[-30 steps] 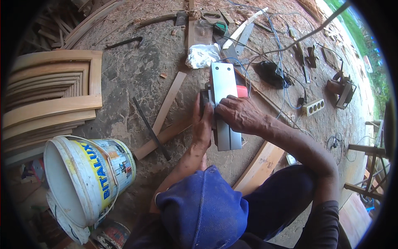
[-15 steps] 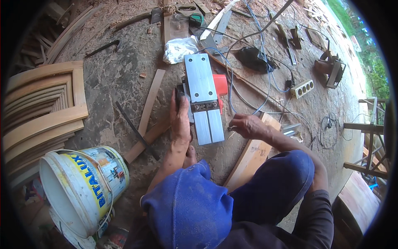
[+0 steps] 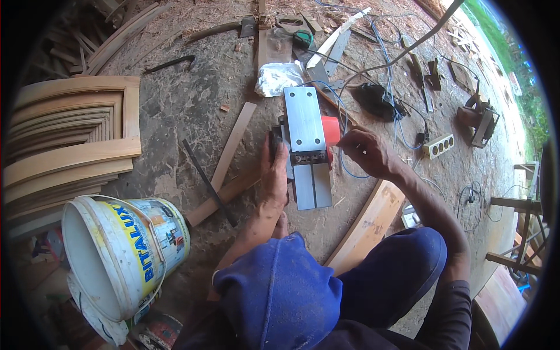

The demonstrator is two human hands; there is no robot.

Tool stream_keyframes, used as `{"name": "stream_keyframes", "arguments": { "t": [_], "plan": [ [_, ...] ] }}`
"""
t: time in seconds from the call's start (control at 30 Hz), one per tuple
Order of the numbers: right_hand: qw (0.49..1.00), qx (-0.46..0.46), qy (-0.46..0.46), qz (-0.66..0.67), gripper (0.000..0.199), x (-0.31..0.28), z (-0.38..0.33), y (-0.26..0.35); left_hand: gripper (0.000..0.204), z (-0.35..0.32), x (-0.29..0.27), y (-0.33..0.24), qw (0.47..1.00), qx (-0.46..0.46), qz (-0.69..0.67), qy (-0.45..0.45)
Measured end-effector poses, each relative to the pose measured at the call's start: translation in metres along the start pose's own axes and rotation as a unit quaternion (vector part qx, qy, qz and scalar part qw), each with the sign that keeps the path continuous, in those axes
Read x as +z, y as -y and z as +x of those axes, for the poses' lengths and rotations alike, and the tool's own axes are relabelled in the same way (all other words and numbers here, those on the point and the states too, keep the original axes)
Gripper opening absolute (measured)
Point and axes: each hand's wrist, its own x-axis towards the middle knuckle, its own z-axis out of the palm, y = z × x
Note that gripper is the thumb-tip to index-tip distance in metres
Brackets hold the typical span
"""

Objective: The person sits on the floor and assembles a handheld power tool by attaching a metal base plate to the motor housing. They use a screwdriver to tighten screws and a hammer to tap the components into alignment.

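Note:
An electric hand planer [image 3: 303, 119] is turned sole up, its two silvery sole plates and the dark cutter slot between them facing me. Its red housing [image 3: 331, 130] sticks out on the right side. My left hand [image 3: 274, 178] grips the planer by its dark left side, fingers partly hidden behind it. Close by the red housing, my right hand [image 3: 367, 153] is closed with curled fingers. A tiny pale spot shows at those fingers, too small to name.
A white paint bucket [image 3: 93, 262] lies tipped at the left, below stacked wooden frames [image 3: 131, 111]. Beside my right knee is a board [image 3: 373, 219]. Cables, a power strip [image 3: 438, 146], a circular saw [image 3: 479, 121] and a hand saw [image 3: 280, 44] lie on the shaving-strewn floor.
My right hand has moved up and away from me, from beside the planer's near plate to its red housing. My left hand keeps its grip. The whole view has shifted slightly.

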Motion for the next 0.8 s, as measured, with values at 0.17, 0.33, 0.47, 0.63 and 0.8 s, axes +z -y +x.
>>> {"name": "stream_keyframes", "arguments": {
  "t": [0.17,0.33,0.47,0.63,0.8],
  "plan": [
    [0.989,-0.119,0.075,-0.039,0.014,0.007,0.02,0.033,0.067,-0.005,0.011,-0.005,0.998,0.007,0.049,-0.027],
    [0.985,-0.096,0.115,-0.09,0.015,0.018,0.027,0.036,0.066,-0.009,0.017,-0.013,0.997,0.001,0.068,-0.037],
    [0.98,-0.094,0.134,-0.109,0.014,0.023,0.032,0.041,0.068,-0.01,0.021,-0.016,0.996,0.003,0.073,-0.043],
    [0.973,-0.103,0.163,-0.124,0.013,0.025,0.039,0.045,0.067,-0.008,0.014,-0.011,0.994,0.002,0.094,-0.051],
    [0.969,-0.13,0.136,-0.159,0.012,0.031,0.036,0.036,0.066,-0.009,0.018,-0.016,0.996,0.004,0.08,-0.035]
  ]
}}
